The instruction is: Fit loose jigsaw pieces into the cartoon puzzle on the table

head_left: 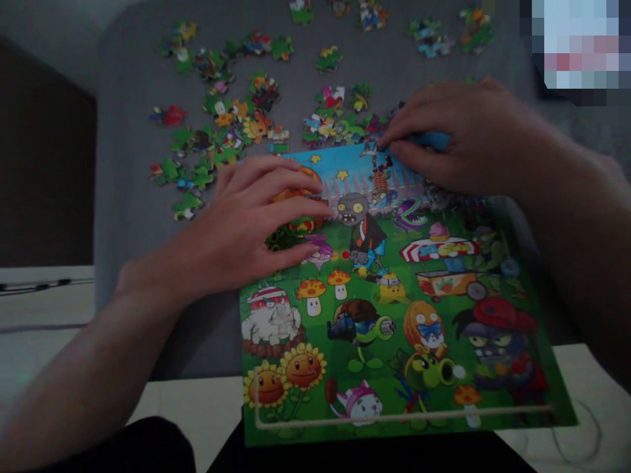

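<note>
A puzzle board (320,368) with cartoon plants and zombies on green lies tilted at the front edge of the grey surface, over my lap. My left hand (256,217) rests across the board's upper left part, fingers stretched and spread, holding nothing. It covers part of an orange picture there. At the board's top edge, my right hand (453,138) pinches a small puzzle piece (371,149) between thumb and forefinger; most of the piece is hidden by the fingertips. Below the right palm, the upper right of the board is partly covered.
Loose puzzle pieces (227,125) lie scattered over the grey surface (133,98), left of and beyond the board. More pieces (428,38) are at the far side. A blurred-out bright patch (582,43) fills the top right corner. Dark cables (44,286) run at the left.
</note>
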`<state>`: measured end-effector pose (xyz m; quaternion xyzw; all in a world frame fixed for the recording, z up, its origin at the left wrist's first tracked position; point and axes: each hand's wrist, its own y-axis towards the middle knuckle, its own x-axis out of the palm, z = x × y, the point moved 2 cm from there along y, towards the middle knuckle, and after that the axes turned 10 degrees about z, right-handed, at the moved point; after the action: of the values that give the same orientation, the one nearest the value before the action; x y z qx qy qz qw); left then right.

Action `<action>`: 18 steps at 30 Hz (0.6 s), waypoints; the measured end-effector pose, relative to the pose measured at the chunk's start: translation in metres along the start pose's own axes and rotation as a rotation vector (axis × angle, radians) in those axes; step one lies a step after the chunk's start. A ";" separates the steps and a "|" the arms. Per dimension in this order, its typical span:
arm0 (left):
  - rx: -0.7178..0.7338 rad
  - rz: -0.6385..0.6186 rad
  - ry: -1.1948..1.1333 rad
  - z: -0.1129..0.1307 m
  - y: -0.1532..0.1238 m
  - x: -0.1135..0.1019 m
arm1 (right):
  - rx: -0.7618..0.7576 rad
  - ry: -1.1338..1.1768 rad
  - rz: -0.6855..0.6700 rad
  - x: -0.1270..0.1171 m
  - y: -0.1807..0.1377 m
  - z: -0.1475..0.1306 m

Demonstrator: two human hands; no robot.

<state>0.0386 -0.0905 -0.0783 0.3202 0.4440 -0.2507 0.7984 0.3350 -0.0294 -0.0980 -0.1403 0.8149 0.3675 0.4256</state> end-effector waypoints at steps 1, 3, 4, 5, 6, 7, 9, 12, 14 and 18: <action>-0.002 -0.014 0.009 -0.002 -0.001 0.002 | -0.032 -0.021 -0.007 0.000 0.000 0.000; 0.006 -0.021 0.021 -0.004 -0.002 0.003 | -0.084 -0.053 -0.014 0.001 -0.001 0.001; 0.019 -0.013 0.027 -0.003 -0.002 0.003 | -0.094 -0.062 -0.012 0.001 -0.001 0.001; 0.041 0.001 0.034 -0.002 -0.002 0.001 | -0.094 -0.065 -0.007 0.001 -0.001 0.000; 0.067 0.020 0.040 0.001 -0.001 -0.001 | -0.088 -0.067 -0.005 0.002 -0.001 0.000; 0.099 0.050 0.042 0.004 -0.001 -0.003 | -0.082 -0.067 -0.003 0.002 -0.001 -0.001; 0.153 0.110 0.038 0.013 0.000 -0.008 | -0.079 -0.057 -0.011 0.001 0.000 -0.004; 0.208 0.161 0.032 0.026 -0.001 -0.011 | -0.066 -0.051 -0.043 0.000 0.001 -0.009; 0.227 0.145 0.024 0.034 -0.004 -0.008 | -0.029 -0.055 -0.056 0.000 0.002 -0.013; 0.233 0.043 -0.076 0.043 -0.010 0.006 | 0.051 -0.030 -0.039 0.001 0.003 -0.017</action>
<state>0.0587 -0.1295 -0.0687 0.4104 0.3745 -0.2953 0.7772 0.3231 -0.0394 -0.0912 -0.1396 0.8147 0.3403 0.4483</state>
